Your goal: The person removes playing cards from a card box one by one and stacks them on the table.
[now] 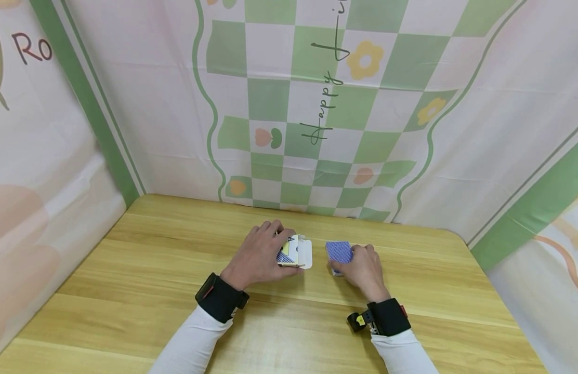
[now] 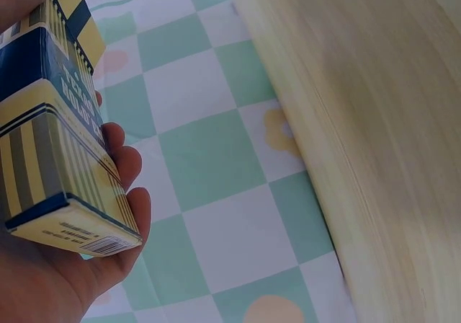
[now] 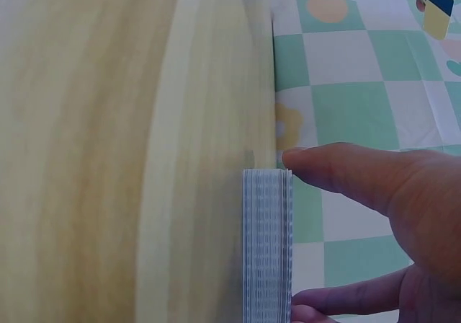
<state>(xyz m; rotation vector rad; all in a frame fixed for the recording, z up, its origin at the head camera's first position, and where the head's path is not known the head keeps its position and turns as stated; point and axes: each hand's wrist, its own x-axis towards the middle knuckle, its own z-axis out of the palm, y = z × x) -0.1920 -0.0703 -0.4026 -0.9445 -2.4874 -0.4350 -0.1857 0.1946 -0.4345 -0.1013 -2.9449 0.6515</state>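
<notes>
My left hand grips a playing-card box above the table, its thumb on one side and fingers on the other. The box's open end faces right, and its white flap stands out. In the left wrist view the box shows yellow and dark blue stripes and a barcode on its end. To the right, a deck of cards with blue backs lies flat on the table. My right hand holds the deck at its edges. The right wrist view shows the stacked card edges, with the thumb at one corner.
A wood-grain table spreads under both hands. Behind it hangs a cloth with green and white checks, and more printed cloth closes off the sides. Both wrists carry black straps with small devices.
</notes>
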